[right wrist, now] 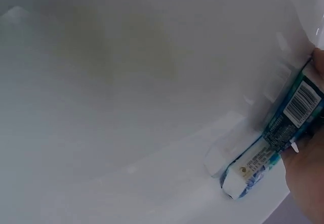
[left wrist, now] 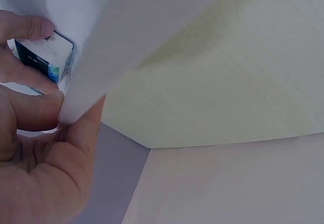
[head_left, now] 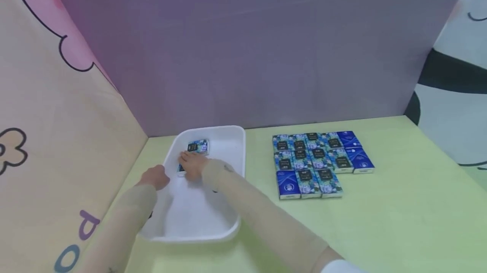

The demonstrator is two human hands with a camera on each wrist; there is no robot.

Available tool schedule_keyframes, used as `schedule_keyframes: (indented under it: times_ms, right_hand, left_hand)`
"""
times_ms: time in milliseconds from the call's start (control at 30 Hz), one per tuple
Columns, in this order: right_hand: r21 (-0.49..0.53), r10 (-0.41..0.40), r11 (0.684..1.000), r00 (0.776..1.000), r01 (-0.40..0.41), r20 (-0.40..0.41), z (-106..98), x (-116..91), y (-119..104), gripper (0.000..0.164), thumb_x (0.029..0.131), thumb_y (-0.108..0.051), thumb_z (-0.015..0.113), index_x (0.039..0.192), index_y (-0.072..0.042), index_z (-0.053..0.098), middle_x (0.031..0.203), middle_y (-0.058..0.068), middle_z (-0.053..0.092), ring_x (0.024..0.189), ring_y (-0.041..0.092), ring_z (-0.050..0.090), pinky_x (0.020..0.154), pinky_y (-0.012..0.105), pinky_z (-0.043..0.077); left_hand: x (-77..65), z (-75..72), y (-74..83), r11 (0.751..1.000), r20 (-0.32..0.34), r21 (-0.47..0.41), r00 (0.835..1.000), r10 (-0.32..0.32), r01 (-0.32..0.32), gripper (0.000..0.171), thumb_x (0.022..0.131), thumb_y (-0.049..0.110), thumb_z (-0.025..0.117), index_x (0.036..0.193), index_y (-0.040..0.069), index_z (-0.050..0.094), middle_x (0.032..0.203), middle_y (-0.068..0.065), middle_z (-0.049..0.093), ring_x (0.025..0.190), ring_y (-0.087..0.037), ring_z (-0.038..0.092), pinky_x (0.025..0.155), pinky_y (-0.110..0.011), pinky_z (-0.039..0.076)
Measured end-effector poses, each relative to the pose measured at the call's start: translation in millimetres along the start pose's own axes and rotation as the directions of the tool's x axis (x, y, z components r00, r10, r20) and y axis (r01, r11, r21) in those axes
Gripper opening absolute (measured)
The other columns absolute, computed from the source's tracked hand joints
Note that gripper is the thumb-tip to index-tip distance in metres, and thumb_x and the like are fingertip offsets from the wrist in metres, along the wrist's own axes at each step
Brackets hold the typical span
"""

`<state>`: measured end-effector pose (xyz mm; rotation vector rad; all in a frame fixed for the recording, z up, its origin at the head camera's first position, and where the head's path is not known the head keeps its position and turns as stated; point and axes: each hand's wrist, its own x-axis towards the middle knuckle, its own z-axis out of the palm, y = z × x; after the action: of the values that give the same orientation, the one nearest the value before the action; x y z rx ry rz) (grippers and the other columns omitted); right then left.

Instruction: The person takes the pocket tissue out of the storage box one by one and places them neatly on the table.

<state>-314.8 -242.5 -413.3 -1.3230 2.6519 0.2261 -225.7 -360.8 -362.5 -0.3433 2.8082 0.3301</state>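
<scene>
A white plastic bin stands on the left of the table. My left hand pinches its left rim between thumb and curled fingers, as the left wrist view shows. Inside the bin, my right hand grips a small wrapped tissue pack, blue-green with a barcode on its side; the fingers cover most of it in the head view. Just beyond that hand, a second floral tissue pack lies flat near the bin's back. In the right wrist view the two packs sit end to end along the bin wall.
Right of the bin, several floral tissue packs lie in close rows on the yellow-green table, with a few plain blue packs among them. A grey-purple panel rises behind, and a cartoon-printed wall borders the left side.
</scene>
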Motion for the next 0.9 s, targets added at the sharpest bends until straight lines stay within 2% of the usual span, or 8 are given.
schedule_keyframes:
  times_ms: [233, 400, 533, 633, 733, 900]
  right_hand:
    - [0.031, 0.023, 0.999, 0.998, -0.025, 0.063, -8, -9, 1, 0.071, 0.092, -0.041, 0.044, 0.148, -0.017, 0.007, 0.155, -0.003, 0.003, 0.142, 0.012, 0.002, 0.114, 0.024, 0.008]
    - [0.01, 0.015, 1.0, 0.994, -0.017, 0.112, -10, -10, 1, 0.074, 0.091, -0.042, 0.046, 0.148, -0.017, 0.007, 0.155, -0.003, 0.004, 0.142, 0.011, 0.004, 0.114, 0.022, 0.008]
    - [-0.031, 0.0, 1.0, 0.993, 0.004, 0.117, -12, -6, 1, 0.077, 0.089, -0.044, 0.049, 0.148, -0.015, 0.008, 0.155, -0.001, 0.007, 0.142, 0.012, 0.008, 0.114, 0.021, 0.009]
    - [-0.023, 0.002, 1.0, 0.993, 0.001, 0.116, -12, -4, 2, 0.08, 0.087, -0.045, 0.053, 0.148, -0.016, 0.01, 0.155, -0.002, 0.01, 0.141, 0.011, 0.01, 0.113, 0.02, 0.009]
    - [0.02, 0.004, 1.0, 0.993, -0.006, 0.12, -11, -2, 3, 0.081, 0.086, -0.047, 0.054, 0.148, -0.018, 0.011, 0.155, -0.004, 0.009, 0.141, 0.01, 0.01, 0.113, 0.02, 0.009]
    - [0.159, 0.012, 0.987, 0.989, -0.035, 0.146, -8, -5, 5, 0.08, 0.087, -0.044, 0.054, 0.148, -0.02, 0.009, 0.155, -0.006, 0.004, 0.141, 0.007, 0.006, 0.113, 0.019, 0.007]
  left_hand:
    - [0.6, -2.3, 4.1, 0.999, -0.014, 0.041, 1.0, 0.027, -0.026, 0.033, 0.084, 0.008, 0.047, 0.104, -0.018, 0.05, 0.089, -0.028, 0.059, 0.078, -0.034, 0.058, 0.073, -0.043, 0.05]
    - [1.8, -1.7, 4.3, 0.997, -0.004, 0.053, 0.999, 0.05, -0.05, 0.033, 0.082, 0.008, 0.047, 0.103, -0.018, 0.05, 0.09, -0.029, 0.058, 0.079, -0.035, 0.059, 0.073, -0.045, 0.05]
    - [4.3, -3.7, 2.5, 0.995, -0.011, 0.075, 0.998, 0.063, -0.062, 0.032, 0.082, 0.008, 0.048, 0.101, -0.018, 0.051, 0.088, -0.029, 0.059, 0.077, -0.035, 0.058, 0.072, -0.045, 0.05]
    - [5.4, -3.9, 1.7, 0.994, -0.019, 0.091, 0.997, 0.069, -0.067, 0.032, 0.082, 0.008, 0.049, 0.099, -0.018, 0.052, 0.087, -0.028, 0.059, 0.076, -0.035, 0.059, 0.072, -0.045, 0.05]
    - [5.0, -2.6, 1.2, 0.994, -0.021, 0.092, 0.997, 0.069, -0.067, 0.032, 0.081, 0.009, 0.049, 0.1, -0.018, 0.051, 0.087, -0.028, 0.059, 0.076, -0.035, 0.059, 0.072, -0.045, 0.05]
    - [4.0, -0.2, 2.3, 0.995, -0.015, 0.069, 0.997, 0.069, -0.068, 0.033, 0.08, 0.009, 0.049, 0.1, -0.017, 0.051, 0.087, -0.028, 0.059, 0.077, -0.035, 0.058, 0.072, -0.045, 0.05]
